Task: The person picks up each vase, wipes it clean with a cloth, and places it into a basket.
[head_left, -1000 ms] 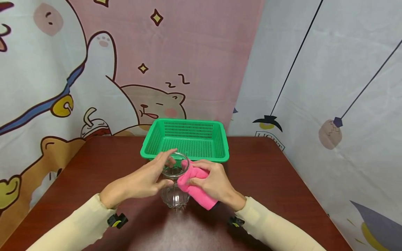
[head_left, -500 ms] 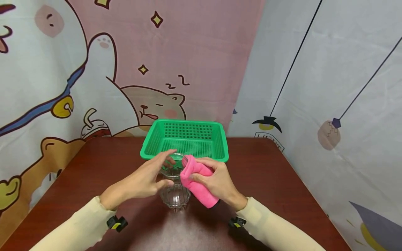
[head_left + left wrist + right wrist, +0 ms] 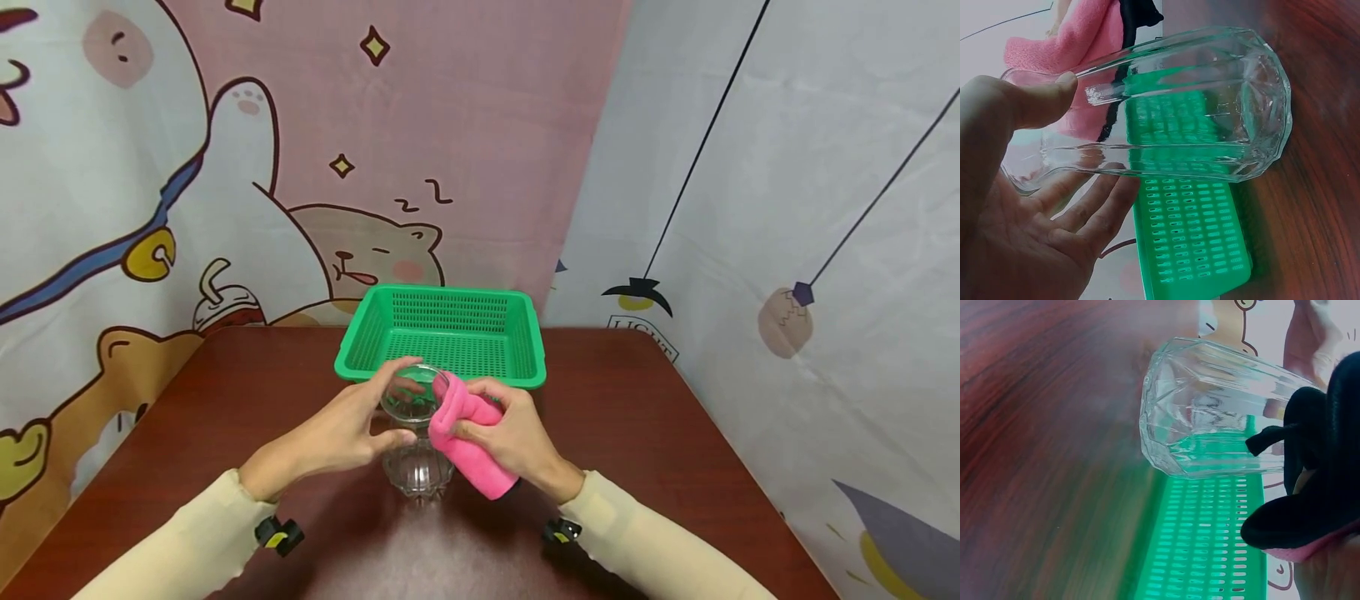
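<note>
The left wrist view shows the faceted length of the glass jar (image 3: 418, 471) side-on, with the thumb (image 3: 1041, 103) of the left hand (image 3: 341, 429) on the near side and fingers behind, which the head view shows only from above; it also shows black edging (image 3: 1110, 119) on the pink cloth (image 3: 480, 467). In the right wrist view, dark fabric (image 3: 1310, 512) hides much of the right hand (image 3: 517, 437). The jar stands between the hands, mouth up: the left hand grips it near the top, fingers curved round the rim, while the right hand holds the bunched cloth against the rim's right side. Whether the jar's base touches the bench (image 3: 637, 433) cannot be told. Just beyond it, a green slotted basket (image 3: 450, 312) rests on the dark reddish, wood-grained bench. Pale sleeves (image 3: 180, 533) cover both forearms, with a small black-and-yellow device (image 3: 279, 533) at each wrist. Behind hangs a backdrop (image 3: 480, 125) printed with cartoon animals on pink and white; drawn lamps (image 3: 637, 292) mark its grey right side.
</note>
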### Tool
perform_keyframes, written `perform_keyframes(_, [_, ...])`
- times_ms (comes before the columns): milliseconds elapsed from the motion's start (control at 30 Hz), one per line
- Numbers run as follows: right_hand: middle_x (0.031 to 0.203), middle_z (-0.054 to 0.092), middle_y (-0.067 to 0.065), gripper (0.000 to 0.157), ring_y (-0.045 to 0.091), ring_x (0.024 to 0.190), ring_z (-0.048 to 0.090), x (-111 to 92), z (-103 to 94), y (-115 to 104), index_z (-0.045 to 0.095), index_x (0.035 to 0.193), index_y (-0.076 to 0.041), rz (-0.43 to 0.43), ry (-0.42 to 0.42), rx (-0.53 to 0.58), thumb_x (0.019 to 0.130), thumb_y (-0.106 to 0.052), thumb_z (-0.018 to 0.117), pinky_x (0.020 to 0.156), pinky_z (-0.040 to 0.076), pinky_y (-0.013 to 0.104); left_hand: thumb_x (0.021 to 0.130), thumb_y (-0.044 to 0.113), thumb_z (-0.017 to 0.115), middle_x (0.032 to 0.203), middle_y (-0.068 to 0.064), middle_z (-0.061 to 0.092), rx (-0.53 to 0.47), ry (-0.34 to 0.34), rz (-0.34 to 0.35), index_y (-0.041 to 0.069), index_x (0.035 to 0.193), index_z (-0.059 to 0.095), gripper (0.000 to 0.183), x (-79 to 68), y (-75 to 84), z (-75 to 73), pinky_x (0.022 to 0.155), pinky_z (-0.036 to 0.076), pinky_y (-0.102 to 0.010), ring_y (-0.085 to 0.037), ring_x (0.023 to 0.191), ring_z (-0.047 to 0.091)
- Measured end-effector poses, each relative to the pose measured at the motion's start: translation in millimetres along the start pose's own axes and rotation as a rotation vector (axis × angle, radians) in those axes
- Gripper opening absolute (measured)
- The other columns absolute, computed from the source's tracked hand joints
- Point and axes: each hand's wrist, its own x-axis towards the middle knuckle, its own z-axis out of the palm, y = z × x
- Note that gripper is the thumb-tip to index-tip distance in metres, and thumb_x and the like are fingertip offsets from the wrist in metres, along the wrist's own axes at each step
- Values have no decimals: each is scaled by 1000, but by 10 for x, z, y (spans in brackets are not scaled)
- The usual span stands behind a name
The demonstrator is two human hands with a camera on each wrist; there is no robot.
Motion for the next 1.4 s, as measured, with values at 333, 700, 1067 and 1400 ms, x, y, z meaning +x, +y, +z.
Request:
perform_keyframes(333, [123, 86, -2, 36, 11, 110, 75, -6, 13, 74, 89, 122, -21, -40, -49, -128, 90, -19, 104, 87, 66, 25, 105, 17, 90, 156, -14, 73, -18, -3, -2, 23, 179, 27, 98, 0, -19, 22, 108, 68, -55, -33, 138, 76])
perform_keyframes(700, [124, 86, -1, 43, 15, 113, 78, -39, -34, 93, 89, 123, -16, -54, -169, -388, 85, -27, 108, 95, 63, 27, 105, 19, 90, 155, -12, 73, 4, 5, -16, 23, 180, 27, 98, -22, -19, 28, 108, 68, -55, -30, 137, 77])
perform_keyframes(1067, [111, 85, -1, 34, 10, 98, 69, -70, -45, 210, 89, 111, -16, -40, -281, -540, 86, -29, 108, 81, 58, 24, 105, 21, 91, 155, -11, 73, -9, 14, -12, 24, 179, 28, 97, -21, -9, 36, 108, 69, -52, -31, 137, 76])
perform_keyframes(1400, [107, 83, 3, 44, 6, 92, 66, -108, -27, 303, 89, 113, -4, -90, -361, -648, 82, -28, 110, 76, 58, 22, 105, 21, 91, 156, -11, 73, -29, 13, -17, 23, 180, 28, 97, -37, -7, 45, 109, 68, -53, -30, 137, 76])
